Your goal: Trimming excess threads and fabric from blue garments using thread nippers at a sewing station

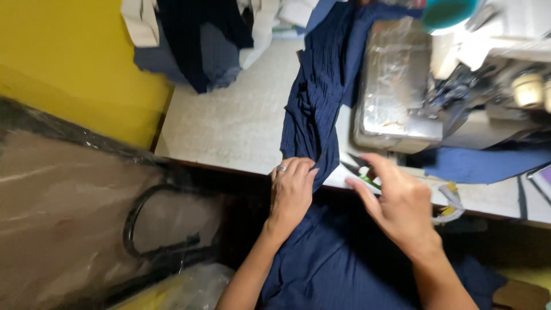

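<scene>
- The left hand (291, 192) lies flat at the near edge of the desk (229, 123), its fingers (298, 169) close together and pressed down on the navy fabric (314, 109); a ring sits on one finger
- That press seems to pin the cloth right where it bends over the edge, so the strip on top cannot slide off
- The navy fabric runs as a bunched, crinkled strip from the far edge of the desk down to the near edge, then drops into the person's lap, where a wider spread of it lies between the forearms
- The right hand (396, 204) hovers just above the near edge, to the right of the strip, with fingers loosely curled and the thumb and forefinger drawn toward each other
- Small scissors (360, 169) with green on the handle lie under its fingertips; the hand blurs, so I cannot tell whether it grips them or only reaches
- A sewing machine (396, 86) under clear plastic wrap stands toward the right end of the desk, touching the strip's right side
- A blue cloth (488, 163) lies under and in front of the machine, along the near right edge
- Dark and pale garments (195, 40) are heaped at the far left corner, against a yellow wall (69, 63)
- A teal round object (450, 12) sits above the machine, at the far edge
</scene>
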